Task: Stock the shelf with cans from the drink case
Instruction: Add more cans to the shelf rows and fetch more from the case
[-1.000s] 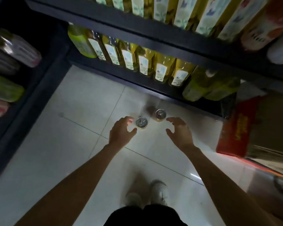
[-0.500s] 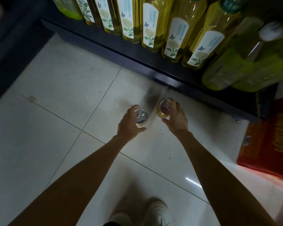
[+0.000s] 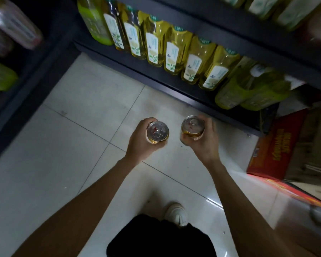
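Both hands loaded, centre of frame. Left hand (image 3: pixel 141 143) grips a gold-rimmed silver-topped drink can (image 3: pixel 157 132), fingers wrapped round the body, lid facing the camera. Right hand (image 3: pixel 205 143) grips a second gold can with silver pull-tab lid (image 3: pixel 192 126), tilted slightly left. The two cans are side by side, near but not touching, held above the pale tiled floor (image 3: pixel 72 154). Red cardboard drink case (image 3: pixel 278 143) sits on the floor at right of frame, flaps open; I can't see its contents. Dark metal shelf (image 3: pixel 156 76) runs across the upper frame carrying a row of yellow oil bottles with white labels (image 3: pixel 174 51). White shoe (image 3: pixel 176 213) at bottom centre.
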Available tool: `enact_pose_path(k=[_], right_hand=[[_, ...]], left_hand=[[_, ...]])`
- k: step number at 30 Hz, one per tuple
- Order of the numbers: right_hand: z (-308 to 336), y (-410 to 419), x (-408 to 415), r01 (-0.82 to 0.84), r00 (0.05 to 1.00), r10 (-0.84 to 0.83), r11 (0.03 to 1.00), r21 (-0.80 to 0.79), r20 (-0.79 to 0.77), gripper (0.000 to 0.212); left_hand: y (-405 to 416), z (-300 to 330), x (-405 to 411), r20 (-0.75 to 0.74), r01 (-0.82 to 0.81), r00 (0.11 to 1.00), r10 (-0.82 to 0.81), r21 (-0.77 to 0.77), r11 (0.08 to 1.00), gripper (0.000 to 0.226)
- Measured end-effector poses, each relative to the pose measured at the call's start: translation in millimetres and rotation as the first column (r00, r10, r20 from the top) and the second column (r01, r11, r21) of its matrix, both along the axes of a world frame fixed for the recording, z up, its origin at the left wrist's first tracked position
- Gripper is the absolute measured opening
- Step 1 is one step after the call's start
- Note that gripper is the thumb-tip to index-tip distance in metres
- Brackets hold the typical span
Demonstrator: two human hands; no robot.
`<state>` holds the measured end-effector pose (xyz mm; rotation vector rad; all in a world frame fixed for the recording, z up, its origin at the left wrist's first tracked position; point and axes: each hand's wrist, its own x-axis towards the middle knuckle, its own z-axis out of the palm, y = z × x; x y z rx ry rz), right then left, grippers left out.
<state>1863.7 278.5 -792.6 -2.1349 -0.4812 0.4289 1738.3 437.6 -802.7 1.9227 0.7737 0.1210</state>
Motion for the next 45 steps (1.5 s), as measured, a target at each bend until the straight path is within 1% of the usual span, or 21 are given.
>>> enact_pose_path(k=[4, 7, 9, 12, 16, 20, 23, 26, 28, 29, 32, 33, 35, 37, 38, 40, 42, 45], right_hand=[[115, -13, -25, -0.001, 0.999, 0.005, 0.997, 0.08, -0.047, 0.073], [201, -20, -42, 0.052, 0.984, -0.021, 0.984, 0.173, -0.177, 0.077], [259, -27, -55, 0.099, 0.967, -0.044, 0.972, 0.212, -0.249, 0.074], [343, -39, -75, 0.151, 0.947, -0.062, 0.952, 0.267, -0.316, 0.068], [449, -51, -94, 0.267, 0.919, -0.137, 0.907, 0.326, -0.37, 0.055], [541, -66, -108, 0.364, 0.863, -0.177, 0.868, 0.338, -0.473, 0.047], [597, -83, -114, 0.405, 0.857, -0.211, 0.84, 0.361, -0.47, 0.042], [645, -101, -115, 0.419, 0.848, -0.19, 0.811, 0.408, -0.494, 0.032], [672, -116, -109, 0.444, 0.836, -0.171, 0.769, 0.46, -0.521, 0.029], [684, -123, -107, 0.447, 0.837, -0.164, 0.754, 0.481, -0.521, 0.031], [719, -146, -95, 0.404, 0.872, -0.133, 0.739, 0.539, -0.471, 0.045], [730, -154, -89, 0.383, 0.888, -0.125, 0.734, 0.56, -0.443, 0.048], [751, -171, -73, 0.348, 0.911, -0.1, 0.708, 0.614, -0.401, 0.05], [771, -189, -53, 0.338, 0.914, -0.068, 0.671, 0.66, -0.399, 0.054], [781, -198, -43, 0.326, 0.918, -0.051, 0.66, 0.677, -0.393, 0.056], [802, -216, -21, 0.301, 0.929, -0.034, 0.649, 0.699, -0.368, 0.052], [822, -233, 1, 0.264, 0.948, -0.036, 0.641, 0.721, -0.316, 0.05], [853, -258, 33, 0.195, 0.974, -0.034, 0.628, 0.753, -0.223, 0.053]], left_hand=[[-11, 124, -20, 0.095, 0.01, 0.995, 0.003, -0.135, 0.991, 0.075], [-22, 219, -32, 0.139, -0.002, 0.99, 0.037, -0.241, 0.971, 0.071], [-29, 279, -38, 0.15, -0.002, 0.988, 0.048, -0.291, 0.957, 0.071], [-37, 364, -48, 0.134, -0.019, 0.988, 0.071, -0.357, 0.934, 0.073], [-45, 472, -58, 0.17, 0.058, 0.985, 0.008, -0.381, 0.923, 0.065], [-53, 560, -67, 0.148, 0.128, 0.986, -0.076, -0.378, 0.917, 0.062], [-61, 613, -67, 0.162, 0.214, 0.973, -0.166, -0.344, 0.914, 0.064], [-73, 660, -59, 0.209, 0.313, 0.945, -0.253, -0.339, 0.887, 0.051], [-81, 687, -48, 0.258, 0.355, 0.927, -0.274, -0.361, 0.862, 0.047], [-86, 699, -41, 0.283, 0.372, 0.918, -0.277, -0.373, 0.85, 0.046], [-102, 734, -18, 0.34, 0.421, 0.893, -0.294, -0.401, 0.814, 0.038], [-109, 745, -10, 0.363, 0.446, 0.88, -0.307, -0.408, 0.797, 0.039], [-123, 764, 7, 0.406, 0.511, 0.842, -0.356, -0.384, 0.769, 0.05], [-140, 783, 22, 0.437, 0.561, 0.806, -0.399, -0.35, 0.75, 0.062], [-148, 792, 32, 0.457, 0.576, 0.791, -0.407, -0.332, 0.747, 0.063], [-167, 809, 51, 0.497, 0.595, 0.762, -0.416, -0.283, 0.752, 0.063], [-189, 826, 71, 0.528, 0.583, 0.75, -0.398, -0.244, 0.775, 0.065], [-225, 854, 97, 0.581, 0.468, 0.774, -0.252, -0.256, 0.846, 0.053]])
